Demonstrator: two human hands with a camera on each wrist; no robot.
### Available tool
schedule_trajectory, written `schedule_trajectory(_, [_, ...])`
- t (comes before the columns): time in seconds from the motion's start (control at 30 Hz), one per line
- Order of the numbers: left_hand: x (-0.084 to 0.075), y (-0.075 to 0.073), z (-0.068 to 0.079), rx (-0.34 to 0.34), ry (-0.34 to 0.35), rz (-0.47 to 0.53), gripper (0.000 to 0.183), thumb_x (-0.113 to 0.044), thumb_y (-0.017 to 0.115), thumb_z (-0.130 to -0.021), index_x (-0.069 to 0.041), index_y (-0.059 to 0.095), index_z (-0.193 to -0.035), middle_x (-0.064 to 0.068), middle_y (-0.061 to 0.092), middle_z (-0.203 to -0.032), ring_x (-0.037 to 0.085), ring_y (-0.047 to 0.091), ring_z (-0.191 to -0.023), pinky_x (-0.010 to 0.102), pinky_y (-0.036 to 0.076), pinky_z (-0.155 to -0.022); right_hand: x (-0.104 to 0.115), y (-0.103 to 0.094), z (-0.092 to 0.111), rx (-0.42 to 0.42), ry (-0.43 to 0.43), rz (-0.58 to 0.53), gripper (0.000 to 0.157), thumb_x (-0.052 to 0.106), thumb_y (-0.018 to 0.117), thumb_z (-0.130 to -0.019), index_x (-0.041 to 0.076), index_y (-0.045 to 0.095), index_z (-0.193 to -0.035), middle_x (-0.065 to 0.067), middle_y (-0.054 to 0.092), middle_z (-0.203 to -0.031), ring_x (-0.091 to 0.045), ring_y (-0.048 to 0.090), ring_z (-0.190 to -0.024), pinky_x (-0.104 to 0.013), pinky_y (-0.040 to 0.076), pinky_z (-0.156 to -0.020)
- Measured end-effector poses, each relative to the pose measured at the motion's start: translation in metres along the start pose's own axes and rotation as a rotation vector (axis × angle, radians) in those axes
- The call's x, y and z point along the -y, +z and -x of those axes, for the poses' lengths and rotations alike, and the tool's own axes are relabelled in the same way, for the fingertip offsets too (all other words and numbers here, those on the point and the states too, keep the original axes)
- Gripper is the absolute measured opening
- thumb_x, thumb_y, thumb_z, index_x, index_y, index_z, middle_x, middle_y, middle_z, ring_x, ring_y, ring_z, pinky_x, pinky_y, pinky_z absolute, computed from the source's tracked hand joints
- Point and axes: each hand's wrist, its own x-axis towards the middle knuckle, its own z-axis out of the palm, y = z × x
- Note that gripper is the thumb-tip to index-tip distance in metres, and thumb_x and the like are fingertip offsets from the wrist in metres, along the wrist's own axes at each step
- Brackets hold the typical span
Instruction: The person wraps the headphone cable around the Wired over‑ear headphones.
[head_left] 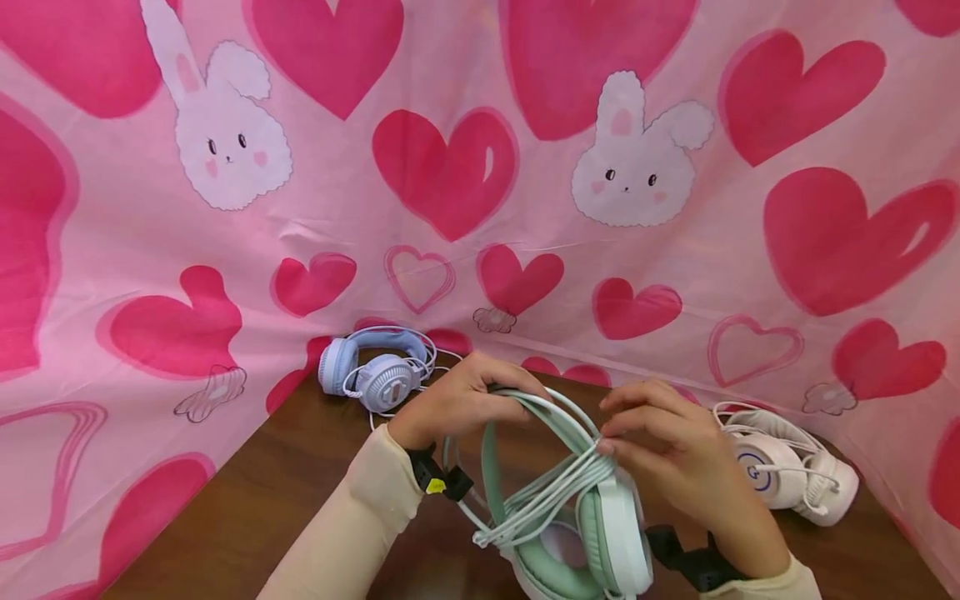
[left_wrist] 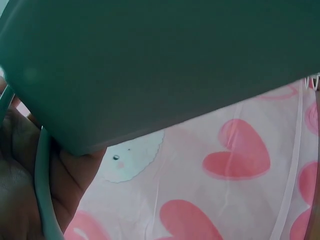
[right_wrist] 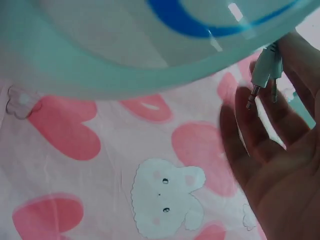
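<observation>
Mint-green and white headphones (head_left: 626, 533) are held up in front of me, above the brown table. My left hand (head_left: 468, 400) grips their headband (head_left: 558, 417) at the top; in the left wrist view the dark green band hides part of that hand (left_wrist: 75, 175). A bundled white cable (head_left: 551, 492) lies across the headphones. At its upper end my right hand (head_left: 675, 442) pinches it, the other fingers spread. Two audio plugs (right_wrist: 262, 72) hang by the palm in the right wrist view, beside an earcup (right_wrist: 125, 55) with a blue mark.
Pale blue headphones (head_left: 388, 383) lie at the table's back left. White headphones (head_left: 787, 475) with their cable lie at the right, behind my right hand. A pink cloth (head_left: 450, 275) with hearts and rabbits hangs around the brown table (head_left: 277, 483).
</observation>
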Motion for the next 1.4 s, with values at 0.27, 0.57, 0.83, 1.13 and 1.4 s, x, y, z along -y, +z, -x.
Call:
schedule_trajectory(0.27, [-0.003, -0.005, -0.002, -0.058, -0.026, -0.034, 0.021, -0.005, 0.065, -0.089, -0.004, 0.074, -0.108, -0.001, 0.072, -0.098, 0.021, 0.065, -0.087, 0.039, 0.054, -0.076, -0.013, 0.001, 0.012, 0.21, 0.255, 0.172, 0.032, 0.021, 0.063, -0.095, 0.015, 0.066, -0.126, 0.0, 0.06, -0.124, -0.017, 0.057, -0.111, -0.02, 0.044, -0.093])
schedule_trajectory(0.57, [-0.005, -0.012, 0.007, -0.109, -0.069, -0.014, 0.023, -0.004, 0.065, -0.089, -0.003, 0.073, -0.111, 0.003, 0.072, -0.101, 0.024, 0.067, -0.094, 0.041, 0.054, -0.081, -0.017, 0.015, 0.014, 0.43, 0.471, 0.051, 0.063, 0.028, 0.056, -0.097, 0.028, 0.028, -0.154, 0.005, 0.039, -0.149, -0.022, 0.04, -0.133, -0.056, 0.038, -0.101])
schedule_trajectory(0.83, [-0.001, -0.015, 0.009, -0.098, -0.1, -0.033, 0.023, -0.003, 0.065, -0.088, -0.001, 0.073, -0.11, 0.003, 0.072, -0.1, 0.022, 0.067, -0.091, 0.04, 0.054, -0.079, -0.02, 0.024, 0.014, 0.469, 0.528, 0.036, 0.076, 0.048, 0.072, -0.084, 0.033, 0.035, -0.148, 0.01, 0.045, -0.14, -0.014, 0.049, -0.119, -0.05, 0.046, -0.094])
schedule_trajectory(1.13, [0.003, -0.026, 0.007, -0.203, -0.101, -0.086, 0.021, 0.0, 0.073, -0.082, 0.0, 0.075, -0.104, 0.005, 0.073, -0.097, 0.021, 0.067, -0.091, 0.039, 0.055, -0.077, -0.029, 0.033, 0.013, 0.365, 0.548, -0.037, 0.062, 0.031, 0.073, -0.086, 0.021, 0.048, -0.142, 0.008, 0.058, -0.125, -0.011, 0.057, -0.104, -0.047, 0.051, -0.087])
schedule_trajectory(1.4, [0.008, -0.028, 0.019, -0.167, -0.17, -0.205, 0.023, -0.007, 0.077, -0.08, -0.007, 0.076, -0.103, -0.003, 0.072, -0.094, 0.016, 0.065, -0.085, 0.034, 0.054, -0.072, -0.031, 0.045, 0.019, 0.342, 0.574, -0.064, 0.056, 0.032, 0.071, -0.088, 0.023, 0.052, -0.14, 0.012, 0.062, -0.117, -0.01, 0.059, -0.099, -0.045, 0.051, -0.085])
